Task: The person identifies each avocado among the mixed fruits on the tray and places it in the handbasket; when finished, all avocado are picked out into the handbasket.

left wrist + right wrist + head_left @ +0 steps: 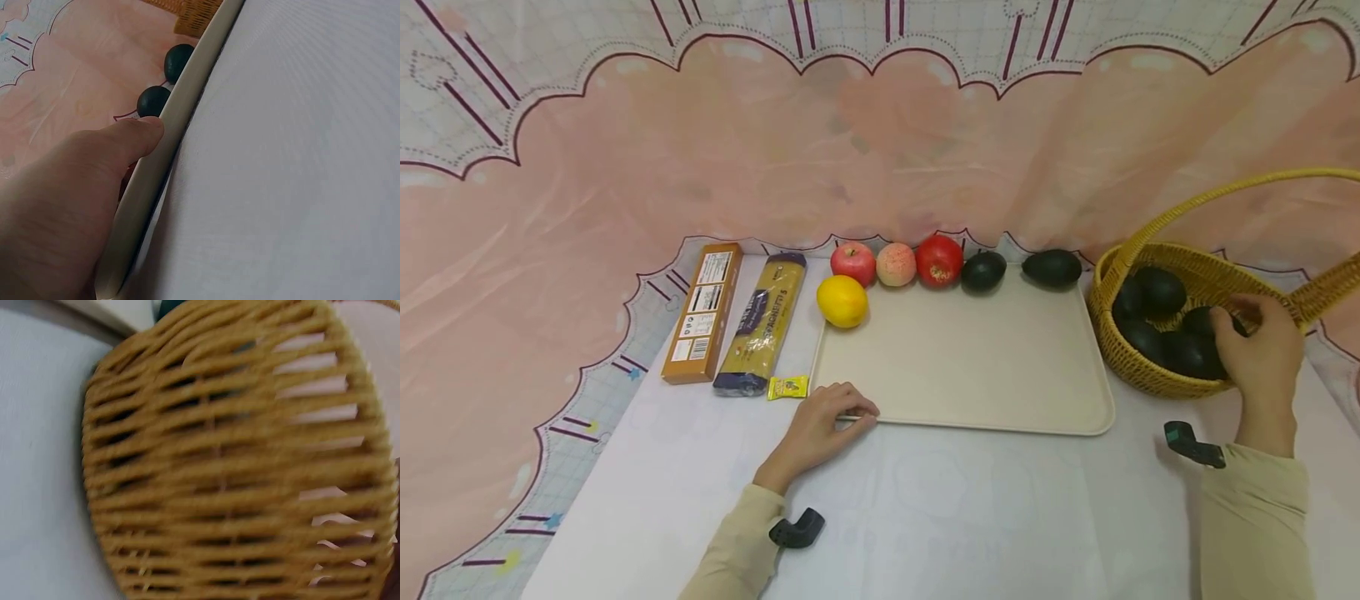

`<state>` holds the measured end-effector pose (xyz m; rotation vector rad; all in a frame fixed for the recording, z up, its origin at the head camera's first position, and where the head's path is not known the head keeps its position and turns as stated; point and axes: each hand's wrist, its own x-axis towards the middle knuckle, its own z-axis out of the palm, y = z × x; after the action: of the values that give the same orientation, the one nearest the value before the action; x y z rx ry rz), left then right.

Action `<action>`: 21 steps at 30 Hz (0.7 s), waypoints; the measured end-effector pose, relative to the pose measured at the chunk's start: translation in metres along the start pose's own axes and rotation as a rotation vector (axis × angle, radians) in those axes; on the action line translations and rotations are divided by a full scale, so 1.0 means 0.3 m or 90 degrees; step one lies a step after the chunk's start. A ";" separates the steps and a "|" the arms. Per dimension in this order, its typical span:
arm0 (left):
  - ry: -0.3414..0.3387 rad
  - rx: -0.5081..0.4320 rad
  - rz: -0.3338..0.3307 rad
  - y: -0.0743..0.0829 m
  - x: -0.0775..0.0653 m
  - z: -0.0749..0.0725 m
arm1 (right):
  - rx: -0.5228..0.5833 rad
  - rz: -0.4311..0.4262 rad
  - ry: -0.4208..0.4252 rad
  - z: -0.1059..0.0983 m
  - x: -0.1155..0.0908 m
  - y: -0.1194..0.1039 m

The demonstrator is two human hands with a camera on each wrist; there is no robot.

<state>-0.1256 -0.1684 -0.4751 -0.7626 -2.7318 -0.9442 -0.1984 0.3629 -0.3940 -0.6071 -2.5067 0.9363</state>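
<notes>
My right hand (1266, 350) reaches into a yellow wicker basket (1150, 379) and grips a dark green avocado (1201, 320), its thumb and fingers either side of it. Several more avocados (1161, 292) lie around it. In the right wrist view the basket's woven side (231, 462) hides that hand. My left hand (820, 429) holds the near left corner of a beige tray (977, 358), its thumb (140, 134) on the rim. Along the tray's far edge lie an apple (853, 263), a peach (896, 264), a pomegranate (939, 261) and two avocados (983, 272). A lemon (842, 302) sits at the left edge.
Left of the tray lie a brown box (703, 312), a spaghetti packet (763, 323) and a small yellow wrapped sweet (787, 387). The basket's tall handle (1225, 196) arches over its opening. Patterned cloth (850, 150) hangs behind the white table (970, 508).
</notes>
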 end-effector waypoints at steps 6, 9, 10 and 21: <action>-0.005 -0.001 -0.001 -0.001 0.002 -0.002 | 0.031 -0.046 0.037 0.004 -0.020 -0.052; -0.001 0.001 0.008 -0.001 0.002 -0.002 | 0.059 -0.082 0.059 0.004 -0.035 -0.078; -0.001 0.001 0.009 -0.001 0.003 -0.003 | 0.073 -0.100 0.071 0.005 -0.038 -0.087; 0.002 0.001 -0.001 0.006 0.005 0.000 | 0.189 -0.275 0.161 0.026 -0.093 -0.211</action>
<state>-0.1258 -0.1667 -0.4736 -0.7583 -2.7307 -0.9429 -0.1955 0.3012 -0.3620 -0.0761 -2.0982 0.9655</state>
